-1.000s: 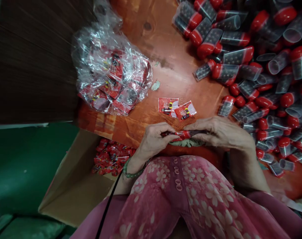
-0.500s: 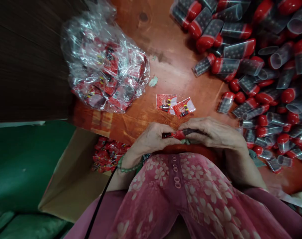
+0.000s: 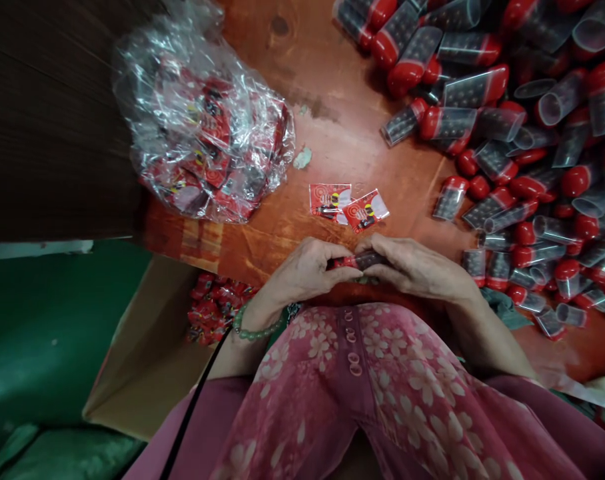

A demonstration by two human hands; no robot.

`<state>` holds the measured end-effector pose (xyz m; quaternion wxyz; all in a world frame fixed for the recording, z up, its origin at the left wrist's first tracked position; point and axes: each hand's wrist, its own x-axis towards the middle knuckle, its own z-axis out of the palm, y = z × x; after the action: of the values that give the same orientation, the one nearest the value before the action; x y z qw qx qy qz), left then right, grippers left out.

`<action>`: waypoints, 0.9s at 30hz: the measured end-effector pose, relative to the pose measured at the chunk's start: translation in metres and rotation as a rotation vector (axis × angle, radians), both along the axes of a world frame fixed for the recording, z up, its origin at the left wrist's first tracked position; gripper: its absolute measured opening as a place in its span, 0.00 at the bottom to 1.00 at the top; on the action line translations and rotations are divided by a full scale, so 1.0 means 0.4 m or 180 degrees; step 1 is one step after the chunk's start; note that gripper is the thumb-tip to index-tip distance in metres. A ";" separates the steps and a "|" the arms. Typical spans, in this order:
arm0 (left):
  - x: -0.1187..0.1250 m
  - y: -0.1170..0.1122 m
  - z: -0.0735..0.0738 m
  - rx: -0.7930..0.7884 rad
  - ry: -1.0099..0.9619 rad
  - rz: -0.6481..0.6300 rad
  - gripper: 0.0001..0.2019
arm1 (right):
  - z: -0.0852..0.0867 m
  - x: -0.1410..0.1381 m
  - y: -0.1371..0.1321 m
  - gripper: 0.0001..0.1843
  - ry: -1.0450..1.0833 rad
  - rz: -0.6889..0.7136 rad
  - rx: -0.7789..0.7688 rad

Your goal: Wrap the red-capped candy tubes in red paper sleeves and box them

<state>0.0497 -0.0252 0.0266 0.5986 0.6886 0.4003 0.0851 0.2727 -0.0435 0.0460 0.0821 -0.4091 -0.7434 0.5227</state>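
At the table's near edge, my left hand (image 3: 305,268) pinches a red printed sleeve (image 3: 344,261) between thumb and fingers. My right hand (image 3: 415,268) is closed on a small tube (image 3: 369,259) with dark contents. The tube lies sideways between both hands, its left part in or against the red sleeve; fingers hide how far it goes in. Just beyond the hands lie two flat red printed sleeves, a left one (image 3: 326,200) and a tilted right one (image 3: 366,211), their edges overlapping.
Many red-capped clear tubes (image 3: 450,127) with dark beads are heaped at right. A clear plastic bag (image 3: 207,133) of red printed pieces sits at left on the wooden table (image 3: 277,73). Below the edge, a cardboard box (image 3: 132,360) holds red wrapped pieces (image 3: 215,310).
My hands have drawn closer together along the tube, the right one moving slightly left. Less of the sleeve's dark left end shows. The whole view has shifted slightly.
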 end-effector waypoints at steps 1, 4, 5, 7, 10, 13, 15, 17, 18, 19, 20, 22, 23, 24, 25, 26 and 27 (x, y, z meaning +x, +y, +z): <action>-0.004 0.000 0.007 0.0150 0.0014 0.0045 0.14 | 0.001 0.001 -0.002 0.08 -0.0045 -0.0042 0.0091; -0.017 -0.005 0.023 0.0545 -0.0024 0.0162 0.14 | 0.008 -0.004 -0.016 0.07 -0.0084 -0.0076 0.0318; -0.021 -0.008 0.026 0.0566 -0.0037 0.0184 0.13 | 0.011 -0.008 -0.022 0.07 -0.0094 -0.0075 0.0361; -0.026 -0.015 0.025 0.0485 -0.0042 0.0202 0.10 | 0.013 -0.017 -0.038 0.07 -0.0141 -0.0087 0.0439; -0.026 -0.027 0.019 0.0395 -0.0071 0.0148 0.09 | 0.010 -0.030 -0.062 0.07 -0.0229 -0.0074 0.0510; -0.022 -0.037 0.021 0.0546 -0.0003 0.0098 0.08 | 0.004 -0.033 -0.079 0.09 -0.0228 -0.0107 0.0459; -0.022 -0.042 0.030 0.0720 0.0093 0.0018 0.08 | 0.001 -0.030 -0.084 0.10 -0.0112 -0.0184 0.0350; -0.027 -0.047 0.040 0.0740 0.0113 -0.0134 0.09 | 0.001 -0.026 -0.088 0.12 0.0088 -0.0326 0.0146; -0.030 -0.049 0.044 0.0676 0.0085 -0.0204 0.10 | 0.000 -0.025 -0.091 0.12 0.0197 -0.0400 -0.0004; -0.034 -0.052 0.047 0.0596 0.0059 -0.0235 0.11 | 0.000 -0.024 -0.094 0.12 0.0298 -0.0461 -0.0165; -0.036 -0.055 0.047 0.0525 0.0056 -0.0227 0.12 | 0.000 -0.025 -0.097 0.13 0.0396 -0.0504 -0.0292; -0.038 -0.060 0.042 0.0459 0.0121 -0.0170 0.13 | -0.002 -0.027 -0.107 0.12 0.0525 -0.0553 -0.0345; -0.037 -0.063 0.038 0.0446 0.0157 -0.0149 0.14 | -0.002 -0.029 -0.112 0.12 0.0521 -0.0584 -0.0265; -0.034 -0.065 0.033 0.0421 0.0174 -0.0146 0.15 | -0.003 -0.031 -0.118 0.12 0.0478 -0.0623 -0.0141; -0.031 -0.066 0.028 0.0370 0.0156 -0.0170 0.16 | -0.005 -0.032 -0.124 0.11 0.0418 -0.0664 -0.0017; -0.028 -0.067 0.024 0.0289 0.0106 -0.0202 0.16 | -0.008 -0.033 -0.129 0.11 0.0374 -0.0702 0.0060; -0.026 -0.067 0.021 0.0199 0.0044 -0.0197 0.16 | -0.012 -0.033 -0.134 0.11 0.0374 -0.0759 0.0063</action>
<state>0.0391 -0.0518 0.0352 0.5764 0.7196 0.3801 0.0742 0.2594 -0.0971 0.0414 0.1910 -0.4624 -0.6886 0.5250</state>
